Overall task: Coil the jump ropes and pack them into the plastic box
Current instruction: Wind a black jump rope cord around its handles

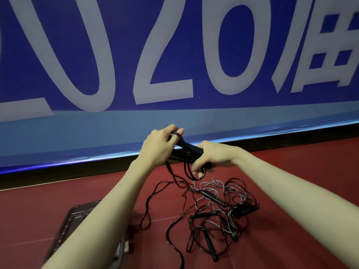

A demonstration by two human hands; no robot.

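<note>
A: What is lying nearest?

B: The plastic box (77,226) is sitting on the red floor (291,171), left of the tangled pile (219,212) and partly hidden under the left forearm. I cannot tell what, if anything, is in it.

A: And the pile itself?

B: Several jump ropes are lying knotted together, thin black cords and one pale grey cord (209,183), with black handles (208,242) sticking out of the mess. One long black strand (171,230) is trailing from the pile toward the box and up to the hands.

A: What are the hands doing?

B: Above the pile, the right hand (213,156) is gripping a bundle of black handles (191,150), with short loops of cord hanging under its fingers. The left hand (159,146) is pinching a loop of the same black cord (177,135) at the bundle's far end, fingers curled round it.

A: How will the rope handle?

B: I judge it light, limp and a bit springy, so coils will likely want to open. The stiff handles look like the surest hold, with the cord wound around them.

A: Anything in the way?

B: The trailing strand is crossing into the pile, so it may snag or drag others along. Beyond the pile, a blue banner (174,55) with big pale characters is standing along the floor's edge.
</note>
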